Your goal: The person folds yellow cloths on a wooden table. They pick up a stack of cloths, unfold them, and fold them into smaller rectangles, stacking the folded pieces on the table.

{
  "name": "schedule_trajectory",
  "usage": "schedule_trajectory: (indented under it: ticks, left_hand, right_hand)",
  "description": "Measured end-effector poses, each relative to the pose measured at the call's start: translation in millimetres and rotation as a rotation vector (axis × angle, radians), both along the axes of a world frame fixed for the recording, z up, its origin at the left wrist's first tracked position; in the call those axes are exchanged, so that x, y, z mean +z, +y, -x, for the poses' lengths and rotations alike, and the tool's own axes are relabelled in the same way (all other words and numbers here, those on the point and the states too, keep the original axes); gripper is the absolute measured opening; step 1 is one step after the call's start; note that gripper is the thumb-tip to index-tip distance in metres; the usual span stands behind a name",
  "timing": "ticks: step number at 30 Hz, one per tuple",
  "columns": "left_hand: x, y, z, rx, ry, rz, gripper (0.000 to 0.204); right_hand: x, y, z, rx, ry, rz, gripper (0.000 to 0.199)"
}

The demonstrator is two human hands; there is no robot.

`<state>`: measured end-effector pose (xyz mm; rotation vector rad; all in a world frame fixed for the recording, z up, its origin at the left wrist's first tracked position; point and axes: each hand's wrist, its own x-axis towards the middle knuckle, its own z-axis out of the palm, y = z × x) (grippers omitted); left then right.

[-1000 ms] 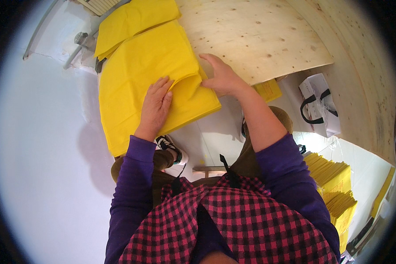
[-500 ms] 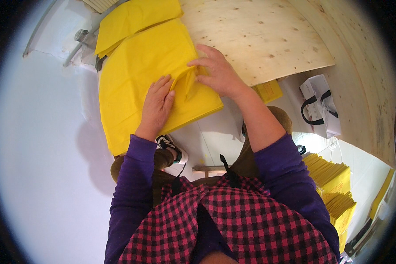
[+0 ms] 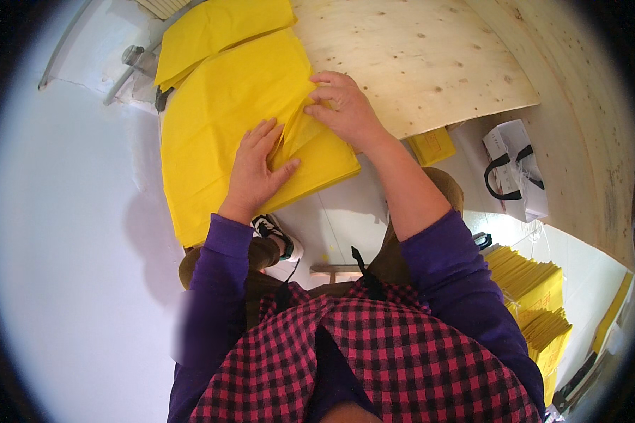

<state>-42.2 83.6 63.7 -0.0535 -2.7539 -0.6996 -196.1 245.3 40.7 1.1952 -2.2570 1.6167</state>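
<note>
Stack of yellow fabric sheets (image 3: 219, 127) lies at upper left of the frame, its top layer partly lifted, not yet flat; the left hand (image 3: 257, 171) rests there, thumb wide; the right hand's (image 3: 346, 113) fingers curl at the edge, pinch impossible to tell; yellow bundles (image 3: 537, 285), lower right, look finished.

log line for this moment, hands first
left hand: spread on yellow cloth stack | right hand: fingers bent at stack's right edge, pinch unclear | nearby: wooden tabletop, black-handled white bag
</note>
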Motion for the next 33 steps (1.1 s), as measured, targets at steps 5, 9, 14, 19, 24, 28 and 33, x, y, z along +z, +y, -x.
schedule_trajectory:
  ticks: [5,9,14,19,24,28,33]
  left_hand:
    - [-2.9,-3.4,1.9,0.010,0.003,-0.058,0.041]
    - [-4.1,-4.4,1.8,0.004,0.019,-0.061,0.035]
    - [-5.6,-4.4,1.4,-0.002,0.047,-0.045,0.032]
    - [-6.7,-4.3,1.7,0.008,0.044,-0.041,0.032]
    - [-6.3,-4.3,1.6,0.007,0.040,-0.047,0.032]
    - [-6.1,-4.5,1.5,0.009,0.034,-0.045,0.033]
    - [-6.9,-5.3,1.5,0.004,0.035,-0.034,0.033]
  right_hand:
    - [5.9,4.8,1.2,-0.038,-0.019,0.022,0.026]
    - [14.8,19.6,6.4,-0.064,-0.064,-0.001,0.026]
    - [21.5,48.2,13.0,0.043,-0.270,-0.246,0.025]
    - [17.2,58.8,13.5,0.220,-0.399,-0.418,0.034]
    - [10.7,57.2,11.3,0.266,-0.456,-0.430,0.038]
    - [7.9,49.6,9.4,0.217,-0.466,-0.424,0.042]
    - [8.0,39.1,2.7,0.105,-0.398,-0.360,0.050]
